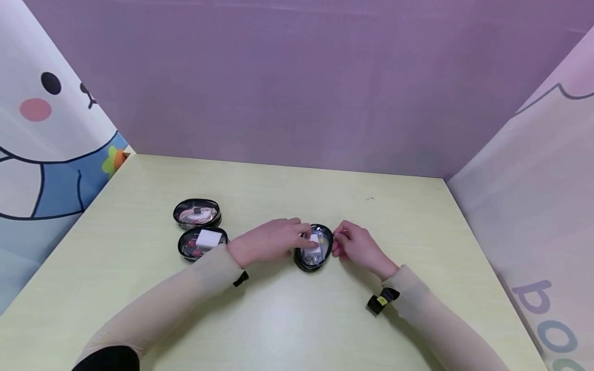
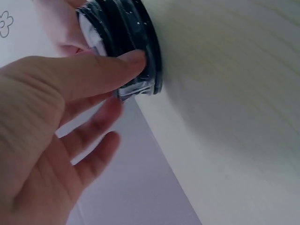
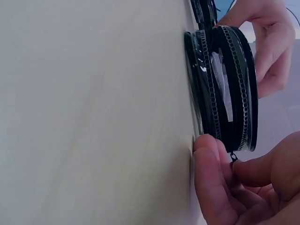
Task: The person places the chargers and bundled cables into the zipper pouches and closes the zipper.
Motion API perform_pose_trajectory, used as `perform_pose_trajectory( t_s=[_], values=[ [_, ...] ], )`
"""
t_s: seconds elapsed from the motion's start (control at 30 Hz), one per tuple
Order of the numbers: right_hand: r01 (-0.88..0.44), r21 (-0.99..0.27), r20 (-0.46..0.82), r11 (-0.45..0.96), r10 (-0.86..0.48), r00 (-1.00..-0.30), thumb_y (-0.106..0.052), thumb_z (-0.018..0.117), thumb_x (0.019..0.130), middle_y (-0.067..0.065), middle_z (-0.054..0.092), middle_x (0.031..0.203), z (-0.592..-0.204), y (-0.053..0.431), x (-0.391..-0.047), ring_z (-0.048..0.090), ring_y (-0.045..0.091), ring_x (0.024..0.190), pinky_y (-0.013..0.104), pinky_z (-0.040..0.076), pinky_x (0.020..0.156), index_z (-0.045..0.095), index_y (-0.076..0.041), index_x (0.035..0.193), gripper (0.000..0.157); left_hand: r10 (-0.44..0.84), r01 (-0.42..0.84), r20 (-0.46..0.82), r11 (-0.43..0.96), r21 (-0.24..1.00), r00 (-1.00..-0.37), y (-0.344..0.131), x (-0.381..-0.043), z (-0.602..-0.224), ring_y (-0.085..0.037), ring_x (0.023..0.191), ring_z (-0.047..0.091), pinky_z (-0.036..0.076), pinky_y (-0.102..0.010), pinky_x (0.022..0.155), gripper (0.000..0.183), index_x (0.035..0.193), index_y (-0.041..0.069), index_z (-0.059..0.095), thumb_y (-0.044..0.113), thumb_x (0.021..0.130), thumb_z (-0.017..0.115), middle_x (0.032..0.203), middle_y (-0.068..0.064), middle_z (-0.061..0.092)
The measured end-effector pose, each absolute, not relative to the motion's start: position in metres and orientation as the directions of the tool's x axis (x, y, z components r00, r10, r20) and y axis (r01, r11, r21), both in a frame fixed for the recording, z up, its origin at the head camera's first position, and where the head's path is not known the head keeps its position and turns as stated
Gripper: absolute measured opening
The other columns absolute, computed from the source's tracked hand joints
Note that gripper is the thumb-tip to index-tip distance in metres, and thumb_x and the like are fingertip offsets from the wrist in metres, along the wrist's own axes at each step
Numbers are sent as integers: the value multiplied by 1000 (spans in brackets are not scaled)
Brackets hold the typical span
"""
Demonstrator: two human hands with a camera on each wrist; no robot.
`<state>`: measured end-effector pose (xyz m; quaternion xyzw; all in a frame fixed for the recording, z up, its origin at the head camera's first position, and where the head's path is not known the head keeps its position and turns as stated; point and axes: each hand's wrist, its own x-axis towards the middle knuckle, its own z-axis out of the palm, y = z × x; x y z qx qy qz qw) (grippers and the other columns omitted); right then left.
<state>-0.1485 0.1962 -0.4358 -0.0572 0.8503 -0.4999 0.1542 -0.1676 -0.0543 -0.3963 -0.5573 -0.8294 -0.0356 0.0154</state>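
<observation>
A small oval zip pouch (image 1: 310, 264) with a clear top and black trim lies on the table between both hands. Through its top a white block and a clear bag show. My left hand (image 1: 274, 239) grips the pouch from the left, its thumb (image 2: 110, 70) along the black side in the left wrist view. At the right end, my right hand (image 1: 359, 250) pinches the zipper pull (image 3: 233, 158). Seen from the right wrist, the zipper teeth (image 3: 236, 70) stand apart along the side, with something white (image 3: 225, 89) visible in the gap.
Two similar pouches sit to the left on the pale table (image 1: 287, 330). The farther pouch (image 1: 197, 212) holds a pinkish cable; a white block (image 1: 208, 239) shows on the nearer pouch (image 1: 187, 247). A purple backdrop (image 1: 297, 93) rises behind the table, with printed panels at both sides.
</observation>
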Motion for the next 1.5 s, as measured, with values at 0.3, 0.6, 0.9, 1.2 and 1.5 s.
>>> perform_pose_trajectory(
  t_s=[0.3, 0.6, 0.9, 1.2, 1.5],
  values=[
    [46, -863, -206, 503, -268, -941, -5, 46, 105, 10, 69, 77, -439, 191, -157, 67, 21, 68, 36, 57, 59, 59, -4, 99, 14, 936, 939, 70, 343, 39, -345, -49, -175, -404, -20, 136, 47, 49, -38, 99, 53, 131, 22, 68, -8, 86, 68, 146, 0, 53],
    [49, -863, -209, 503, -267, -941, -4, 47, 105, 10, 66, 78, -440, 192, -156, 65, 21, 66, 34, 56, 58, 59, -3, 96, 15, 920, 910, 2, 388, 146, -392, -50, -177, -410, -18, 139, 42, 54, -36, 90, 62, 138, 24, 61, -2, 84, 74, 148, 3, 50],
    [57, -871, -220, 488, -283, -934, -1, 44, 104, 12, 65, 80, -438, 193, -151, 65, 21, 67, 33, 56, 58, 57, -1, 94, 16, 919, 914, 12, 390, 113, -393, -51, -174, -414, -17, 140, 41, 56, -34, 85, 62, 140, 24, 58, 2, 85, 76, 151, 4, 46],
    [74, -878, -243, 474, -305, -921, 0, 44, 104, 12, 66, 80, -440, 197, -146, 66, 22, 67, 35, 57, 60, 56, 1, 95, 15, 908, 898, 0, 415, 144, -420, -53, -173, -413, -20, 141, 39, 55, -36, 87, 59, 142, 20, 56, -3, 89, 69, 151, 2, 46],
    [73, -890, -241, 450, -329, -913, 0, 44, 104, 12, 67, 80, -444, 199, -142, 66, 22, 67, 35, 58, 59, 56, 1, 95, 15, 908, 894, -4, 414, 171, -419, -54, -173, -416, -20, 142, 38, 56, -37, 86, 60, 143, 20, 55, -4, 89, 68, 152, 2, 44]
  ],
)
